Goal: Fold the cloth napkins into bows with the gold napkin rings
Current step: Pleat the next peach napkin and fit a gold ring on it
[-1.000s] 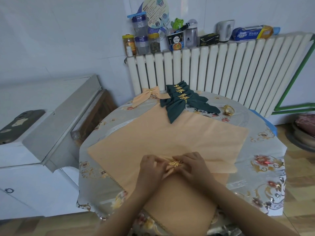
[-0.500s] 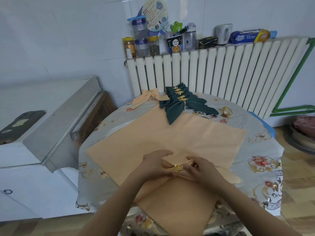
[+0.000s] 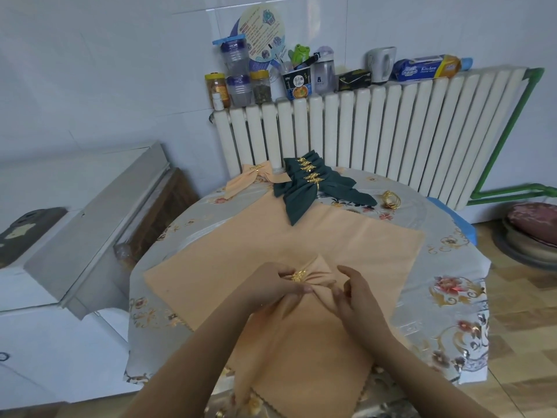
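A peach napkin (image 3: 318, 274) gathered through a gold leaf ring (image 3: 299, 276) lies on a stack of flat peach napkins (image 3: 241, 260) at the table's near side. My left hand (image 3: 271, 288) pinches the napkin at the ring. My right hand (image 3: 355, 294) pinches the right wing of the same bow. At the far side lie several dark green bows (image 3: 313, 188) with gold rings and one finished peach bow (image 3: 256, 178). Loose gold rings (image 3: 391, 200) sit to the right of the green bows.
The round table (image 3: 452, 285) wears a floral grey cover. A white radiator (image 3: 376, 131) stands behind it, with jars, cups and packets on top. A white appliance (image 3: 60, 236) is at the left, and a cushioned stool (image 3: 530, 233) at the right.
The ring and gathered napkin turned and shifted left under my left hand. My right hand moved off the ring to the bow's right wing, which now fans out.
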